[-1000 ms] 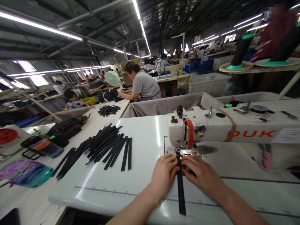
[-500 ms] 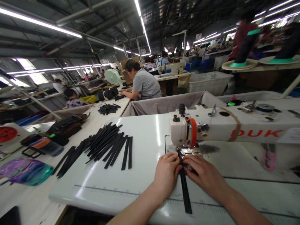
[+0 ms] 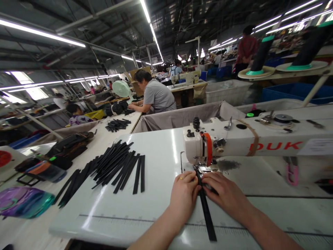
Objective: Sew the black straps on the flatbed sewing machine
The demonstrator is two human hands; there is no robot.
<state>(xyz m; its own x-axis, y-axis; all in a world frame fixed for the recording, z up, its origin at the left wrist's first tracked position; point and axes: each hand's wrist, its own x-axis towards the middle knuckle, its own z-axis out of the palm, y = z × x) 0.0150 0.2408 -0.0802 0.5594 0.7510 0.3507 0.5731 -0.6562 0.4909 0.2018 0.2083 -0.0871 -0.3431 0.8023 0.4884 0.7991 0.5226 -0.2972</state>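
Note:
A black fabric strip [image 3: 207, 215] runs from beneath the head of the white sewing machine [image 3: 194, 144] down across the pale tabletop toward me. My left hand [image 3: 184, 191] pinches it along its left edge, close to the presser foot. On the opposite edge, my right hand [image 3: 225, 189] has its fingers curled and pressed on the same strip. The strip's far end is hidden under the machine and my fingertips. To the left lies a fanned pile of similar black strips [image 3: 113, 163].
A ruler scale [image 3: 117, 219] is marked along the table's near edge. Pink-handled snips [image 3: 291, 173] lie under the machine arm. Thread cones [image 3: 261, 53] stand at right. At left are a purple-teal pouch [image 3: 26, 201] and a clear container [image 3: 47, 171]. A co-worker in grey [image 3: 160, 95] sits ahead.
The camera view has shifted slightly, so the machine sits a little further left. Both hands stay on the strip near the presser foot, with little visible movement of the strip.

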